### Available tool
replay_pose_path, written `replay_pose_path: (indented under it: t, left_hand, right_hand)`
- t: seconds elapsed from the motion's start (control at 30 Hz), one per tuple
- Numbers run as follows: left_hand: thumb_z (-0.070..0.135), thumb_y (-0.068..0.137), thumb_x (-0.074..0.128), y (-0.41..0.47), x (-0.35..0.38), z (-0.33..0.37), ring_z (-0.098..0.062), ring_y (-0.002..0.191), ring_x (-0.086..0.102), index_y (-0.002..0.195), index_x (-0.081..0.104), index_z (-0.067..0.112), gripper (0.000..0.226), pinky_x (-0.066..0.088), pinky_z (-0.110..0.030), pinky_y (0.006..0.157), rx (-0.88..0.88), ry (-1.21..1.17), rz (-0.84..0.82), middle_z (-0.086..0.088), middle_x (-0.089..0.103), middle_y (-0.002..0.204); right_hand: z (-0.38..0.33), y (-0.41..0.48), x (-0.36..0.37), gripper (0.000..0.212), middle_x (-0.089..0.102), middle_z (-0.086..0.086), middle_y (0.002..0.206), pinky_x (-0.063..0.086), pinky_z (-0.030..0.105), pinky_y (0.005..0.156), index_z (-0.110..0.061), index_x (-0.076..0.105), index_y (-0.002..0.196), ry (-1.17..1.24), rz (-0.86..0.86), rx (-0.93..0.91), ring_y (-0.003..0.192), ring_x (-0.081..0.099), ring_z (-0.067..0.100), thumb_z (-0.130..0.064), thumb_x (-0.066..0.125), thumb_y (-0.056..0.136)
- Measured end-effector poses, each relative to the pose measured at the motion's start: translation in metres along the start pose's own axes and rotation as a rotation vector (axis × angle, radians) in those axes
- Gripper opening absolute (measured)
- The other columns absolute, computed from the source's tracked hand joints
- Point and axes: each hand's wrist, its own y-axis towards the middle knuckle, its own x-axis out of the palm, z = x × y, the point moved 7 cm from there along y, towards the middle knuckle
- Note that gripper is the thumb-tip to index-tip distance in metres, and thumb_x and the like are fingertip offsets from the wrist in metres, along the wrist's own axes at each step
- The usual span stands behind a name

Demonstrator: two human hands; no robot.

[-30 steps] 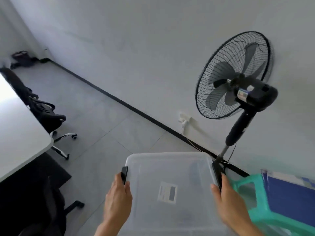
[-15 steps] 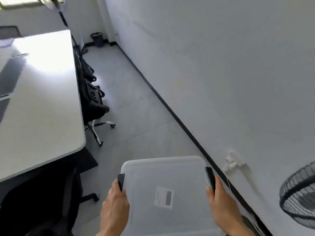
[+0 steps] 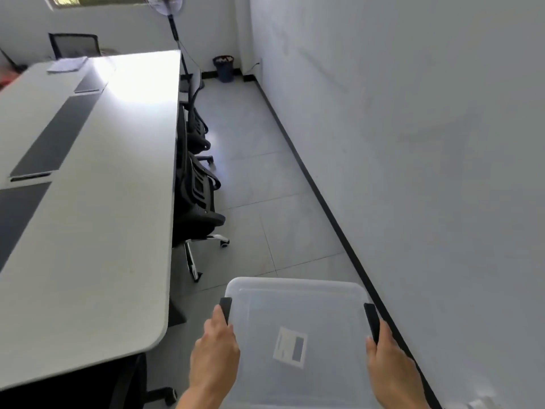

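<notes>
A clear plastic storage box [image 3: 298, 308] with a lid and a white label on top is held in front of me, above the floor. My left hand [image 3: 215, 352] grips its left side at the black clip handle [image 3: 226, 309]. My right hand [image 3: 389, 364] grips the right side at the other black clip handle [image 3: 372, 323]. The fingers of both hands curl under the box's edges and are hidden.
A long white table [image 3: 88, 202] runs along the left, with black office chairs [image 3: 197, 208] tucked at its right side. A white wall [image 3: 427, 143] with black skirting stands on the right. A tiled aisle [image 3: 265, 187] lies between them. A dark bin [image 3: 223, 67] and a standing fan pole [image 3: 177, 36] are at the far end.
My view has swung left: the black fan and green stool left the frame, and the long table and aisle came into sight. Both hands keep the same hold on the box.
</notes>
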Motion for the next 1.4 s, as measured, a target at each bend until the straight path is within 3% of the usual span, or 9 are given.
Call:
replay_pose_path:
  t: [0.1, 0.23, 0.47, 0.57, 0.7, 0.93, 1.07, 1.23, 1.4]
  left_hand:
    - [0.022, 0.097, 0.03, 0.06, -0.005, 0.036, -0.035, 0.098, 0.057, 0.14, 0.027, 0.017, 0.044, 0.037, -0.037, 0.075, 0.025, -0.025, 0.004, -0.009, 0.056, 0.117]
    - [0.025, 0.097, 0.033, 0.143, 0.009, 0.082, -0.032, 0.101, 0.058, 0.139, 0.03, 0.018, 0.043, 0.044, -0.041, 0.082, 0.039, -0.043, 0.005, -0.006, 0.058, 0.12]
    - [0.025, 0.096, 0.035, 0.3, 0.023, 0.172, -0.032, 0.103, 0.057, 0.141, 0.027, 0.017, 0.046, 0.041, -0.04, 0.082, -0.013, -0.026, 0.039, -0.008, 0.058, 0.12]
    - [0.025, 0.096, 0.037, 0.359, 0.008, 0.204, -0.034, 0.109, 0.056, 0.142, 0.028, 0.015, 0.047, 0.04, -0.043, 0.088, -0.054, -0.053, 0.082, -0.01, 0.057, 0.126]
    - [0.024, 0.096, 0.04, 0.427, -0.011, 0.224, -0.033, 0.106, 0.059, 0.137, 0.033, 0.013, 0.044, 0.046, -0.045, 0.088, -0.133, -0.146, 0.172, -0.011, 0.061, 0.121]
    - [0.025, 0.094, 0.042, 0.574, -0.029, 0.223, -0.029, 0.105, 0.06, 0.137, 0.033, 0.013, 0.045, 0.048, -0.047, 0.092, -0.259, -0.222, 0.227, -0.01, 0.063, 0.118]
    - [0.024, 0.092, 0.047, 0.684, -0.051, 0.235, -0.024, 0.091, 0.063, 0.133, 0.037, 0.016, 0.043, 0.053, -0.045, 0.083, -0.256, -0.285, 0.193, -0.004, 0.066, 0.106]
    - [0.024, 0.09, 0.051, 0.82, -0.094, 0.279, -0.023, 0.087, 0.064, 0.128, 0.041, 0.019, 0.04, 0.054, -0.043, 0.08, -0.184, -0.318, 0.149, -0.002, 0.067, 0.098]
    - [0.021, 0.089, 0.053, 0.948, -0.11, 0.332, -0.021, 0.087, 0.063, 0.128, 0.042, 0.022, 0.04, 0.053, -0.042, 0.079, -0.123, -0.358, 0.104, 0.0, 0.066, 0.097]
  right_hand:
    - [-0.022, 0.053, -0.017, 0.046, 0.055, 0.008, 0.13, 0.042, 0.039, 0.084, -0.017, 0.022, 0.142, 0.047, 0.031, 0.018, 0.108, 0.058, 0.029, -0.033, 0.027, 0.098]
    - [-0.041, 0.143, -0.032, 0.044, 0.061, 0.005, 0.116, 0.04, 0.035, 0.07, -0.017, 0.026, 0.139, 0.078, 0.052, 0.01, 0.081, 0.054, 0.024, -0.035, 0.027, 0.098]
    - [-0.096, 0.339, -0.062, 0.047, 0.059, 0.004, 0.129, 0.046, 0.037, 0.08, -0.02, 0.027, 0.141, 0.104, 0.039, -0.049, 0.104, 0.062, 0.027, -0.038, 0.028, 0.097]
    - [-0.145, 0.415, -0.09, 0.046, 0.06, 0.004, 0.126, 0.048, 0.037, 0.082, -0.02, 0.03, 0.138, 0.08, 0.025, -0.134, 0.103, 0.062, 0.026, -0.038, 0.03, 0.096]
    - [-0.222, 0.508, -0.117, 0.044, 0.061, 0.004, 0.123, 0.044, 0.034, 0.073, -0.02, 0.031, 0.139, 0.074, -0.025, -0.259, 0.096, 0.063, 0.026, -0.035, 0.034, 0.097]
    - [-0.347, 0.646, -0.101, 0.043, 0.065, 0.001, 0.108, 0.043, 0.033, 0.069, -0.022, 0.035, 0.136, 0.06, -0.106, -0.356, 0.079, 0.055, 0.021, -0.036, 0.041, 0.095]
    - [-0.417, 0.722, -0.098, 0.049, 0.064, 0.001, 0.115, 0.045, 0.033, 0.074, -0.021, 0.033, 0.139, 0.076, -0.127, -0.322, 0.087, 0.057, 0.022, -0.037, 0.044, 0.094]
    - [-0.491, 0.813, -0.123, 0.061, 0.06, 0.002, 0.129, 0.05, 0.042, 0.091, -0.022, 0.027, 0.143, 0.127, -0.104, -0.244, 0.109, 0.06, 0.026, -0.043, 0.049, 0.09]
    - [-0.543, 0.912, -0.143, 0.06, 0.06, 0.001, 0.127, 0.048, 0.039, 0.091, -0.023, 0.03, 0.143, 0.232, -0.07, -0.186, 0.11, 0.058, 0.025, -0.039, 0.054, 0.09]
